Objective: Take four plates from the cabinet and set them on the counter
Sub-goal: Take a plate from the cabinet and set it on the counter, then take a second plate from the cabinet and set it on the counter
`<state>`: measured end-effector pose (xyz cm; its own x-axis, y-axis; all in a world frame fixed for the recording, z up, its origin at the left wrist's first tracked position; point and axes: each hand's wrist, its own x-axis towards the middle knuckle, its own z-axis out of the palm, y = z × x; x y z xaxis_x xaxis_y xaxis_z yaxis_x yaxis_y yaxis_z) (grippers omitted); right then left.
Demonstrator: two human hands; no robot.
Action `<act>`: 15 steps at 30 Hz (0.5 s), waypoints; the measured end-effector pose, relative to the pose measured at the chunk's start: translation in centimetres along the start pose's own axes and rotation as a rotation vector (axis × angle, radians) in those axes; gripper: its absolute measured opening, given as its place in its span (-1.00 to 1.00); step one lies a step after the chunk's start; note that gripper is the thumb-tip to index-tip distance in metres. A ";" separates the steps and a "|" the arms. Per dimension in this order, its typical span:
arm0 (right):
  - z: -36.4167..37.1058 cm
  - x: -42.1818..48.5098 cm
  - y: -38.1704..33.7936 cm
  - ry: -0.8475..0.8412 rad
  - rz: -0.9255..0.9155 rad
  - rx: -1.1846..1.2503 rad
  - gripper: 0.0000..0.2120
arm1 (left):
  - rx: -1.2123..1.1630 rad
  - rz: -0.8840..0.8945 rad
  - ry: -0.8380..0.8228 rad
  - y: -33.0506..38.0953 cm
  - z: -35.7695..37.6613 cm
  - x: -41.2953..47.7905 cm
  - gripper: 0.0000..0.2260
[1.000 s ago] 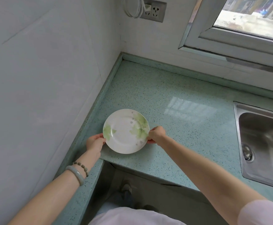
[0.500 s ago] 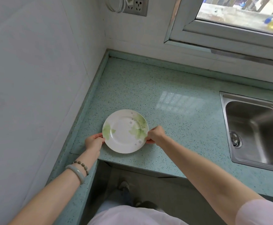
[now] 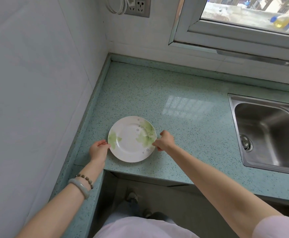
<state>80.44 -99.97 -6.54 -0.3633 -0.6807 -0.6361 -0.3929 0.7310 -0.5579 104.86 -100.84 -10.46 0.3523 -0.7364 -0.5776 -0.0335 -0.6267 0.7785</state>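
One white plate (image 3: 131,140) with green leaf prints lies flat on the speckled teal counter (image 3: 174,93), close to its front edge and the left corner. My left hand (image 3: 98,151) holds the plate's left rim with its fingertips. My right hand (image 3: 165,140) pinches the right rim, its fingers curled. No cabinet and no other plates are in view.
A steel sink (image 3: 269,134) is sunk into the counter at the right. White tiled walls close the left and back sides. A wall socket (image 3: 138,6) with a coiled cord hangs above the corner. A window with a yellow bottle (image 3: 281,20) behind it sits at the upper right.
The plate and both hands have kept their place on the counter. Only my view has shifted, showing more of the window and sink.
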 end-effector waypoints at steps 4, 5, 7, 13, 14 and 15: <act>-0.9 -1.3 -0.8 0.070 -0.152 0.006 -0.37 | -0.104 0.035 0.049 1.5 -1.0 -0.3 -0.62; -1.2 -1.8 -1.3 0.079 -0.199 0.026 -0.35 | -0.117 0.059 0.048 2.1 -1.2 -0.6 -0.61; -2.0 -3.0 -2.2 0.068 -0.306 0.081 -0.28 | -0.102 0.161 0.015 3.5 -1.2 -1.3 -0.56; -5.7 -7.3 -4.1 0.107 -0.548 0.319 -0.10 | 0.047 0.651 -0.281 9.2 -0.5 -5.7 -0.19; -6.6 -8.0 -4.0 0.124 -0.564 0.361 -0.08 | 0.066 0.716 -0.324 10.1 -0.1 -6.6 -0.15; -7.7 -8.7 -3.7 0.143 -0.573 0.405 -0.06 | 0.076 0.765 -0.367 10.9 0.4 -7.6 -0.12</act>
<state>78.55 -97.13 5.14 -0.3118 -0.9421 -0.1232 -0.2211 0.1980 -0.9549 101.44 -102.18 2.30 -0.1180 -0.9918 0.0480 -0.2066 0.0718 0.9758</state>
